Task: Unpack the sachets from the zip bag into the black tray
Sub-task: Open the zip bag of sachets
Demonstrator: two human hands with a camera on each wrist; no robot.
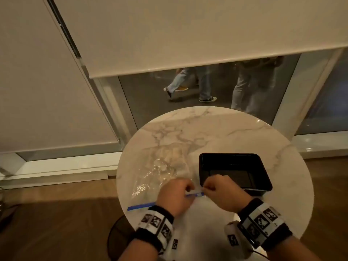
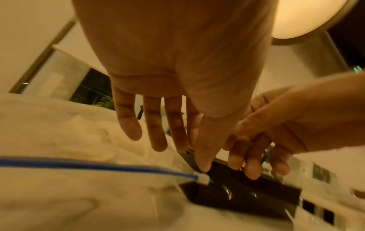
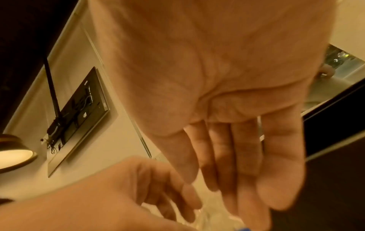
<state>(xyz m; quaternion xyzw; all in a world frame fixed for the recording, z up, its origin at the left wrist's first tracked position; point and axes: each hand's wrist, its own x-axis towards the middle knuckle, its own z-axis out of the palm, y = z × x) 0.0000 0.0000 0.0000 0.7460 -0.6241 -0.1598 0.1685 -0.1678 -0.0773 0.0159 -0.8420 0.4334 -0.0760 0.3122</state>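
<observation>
A clear zip bag (image 1: 160, 172) with a blue zip strip (image 1: 141, 206) lies flat on the left half of a round marble table (image 1: 216, 129). Its pale contents are too faint to make out. The black tray (image 1: 229, 155) stands just right of the bag, and nothing shows inside it. My left hand (image 1: 189, 189) and right hand (image 1: 206, 187) meet at the zip's right end, each pinching the bag's edge beside the white slider (image 1: 199, 194). In the left wrist view my left thumb comes down at the slider (image 2: 203, 178), with the tray (image 2: 247, 195) right behind it.
The table edge runs close under both wrists. Wooden floor surrounds it, and a dark round object (image 1: 118, 238) sits low at the left. Beyond the far edge is a window under a half-lowered blind (image 1: 188, 34), with people's legs (image 1: 199, 85) passing outside.
</observation>
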